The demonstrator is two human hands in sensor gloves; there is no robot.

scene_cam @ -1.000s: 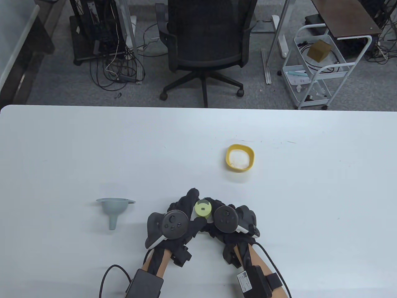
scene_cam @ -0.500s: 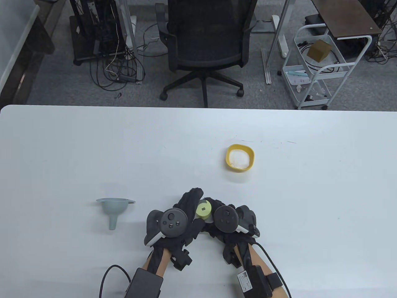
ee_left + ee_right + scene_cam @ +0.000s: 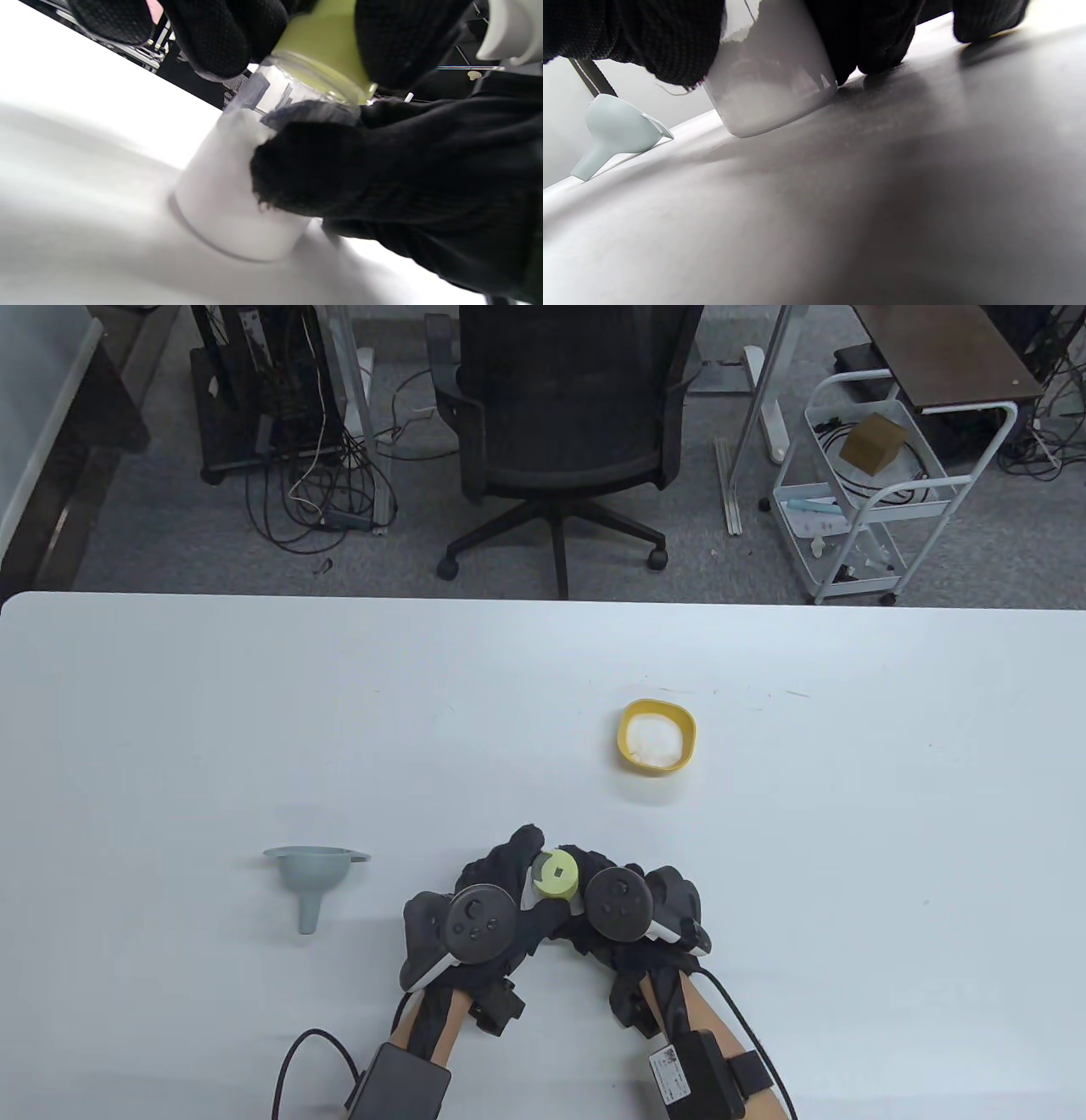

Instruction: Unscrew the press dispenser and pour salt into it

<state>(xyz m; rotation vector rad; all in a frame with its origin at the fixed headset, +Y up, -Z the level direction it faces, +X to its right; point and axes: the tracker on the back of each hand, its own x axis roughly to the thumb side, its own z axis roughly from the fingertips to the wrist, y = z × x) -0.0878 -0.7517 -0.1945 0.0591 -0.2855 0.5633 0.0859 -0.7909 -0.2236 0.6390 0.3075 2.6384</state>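
The press dispenser stands on the table near the front middle: a clear jar partly full of white salt (image 3: 229, 199) with a yellow-green press cap (image 3: 556, 874) on top. My left hand (image 3: 509, 869) grips the cap from above; its fingers (image 3: 212, 38) wrap the cap (image 3: 326, 46). My right hand (image 3: 594, 882) holds the jar body, its fingers (image 3: 322, 165) around the side. The jar base (image 3: 772, 101) rests on the table in the right wrist view. A yellow bowl of salt (image 3: 656, 735) sits further back to the right.
A grey-blue funnel (image 3: 310, 882) lies on its side left of the hands; it also shows in the right wrist view (image 3: 615, 131). The white table (image 3: 848, 831) ends at its far edge, with an office chair (image 3: 564, 424) and a white cart (image 3: 874, 500) beyond.
My left hand has rotated around the cap; its tracker swung back and forth by a small amount. The jar, the right hand, the bowl and the funnel stay in place.
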